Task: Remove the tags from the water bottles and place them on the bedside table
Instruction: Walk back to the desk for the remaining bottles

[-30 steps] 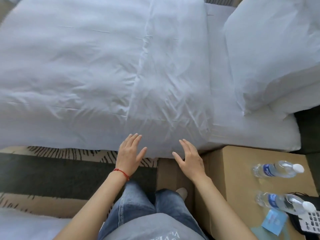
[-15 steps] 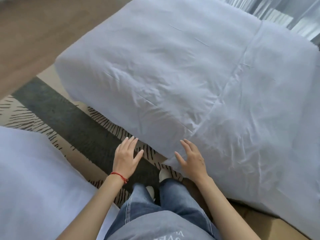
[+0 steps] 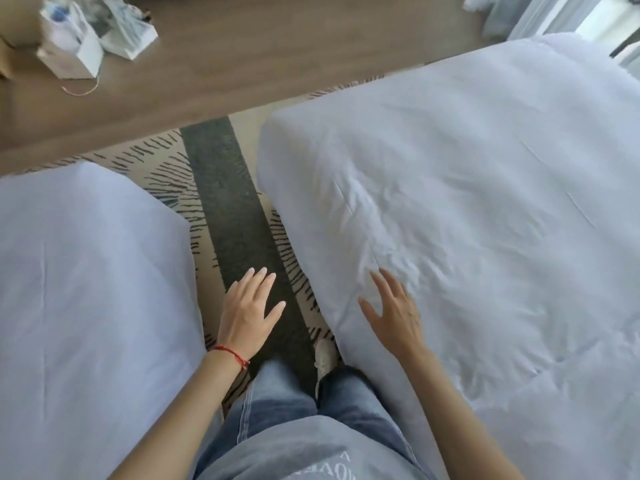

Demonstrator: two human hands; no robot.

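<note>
White bedding: 2 beds, left (image 3: 86,289) and right (image 3: 467,220); striped carpet (image 3: 239,216) between.
Left hand (image 3: 247,313): fingers apart, holding nothing.
Right hand (image 3: 394,315): fingers spread, over right bed's edge.
Bottles, tags: out of view.

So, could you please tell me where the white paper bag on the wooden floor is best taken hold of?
Probably by its cord handle, coming down from above on its near side. The white paper bag looks slumped beside other packaging, while the loop lies free on the wooden floor, open to a pinch.
</note>
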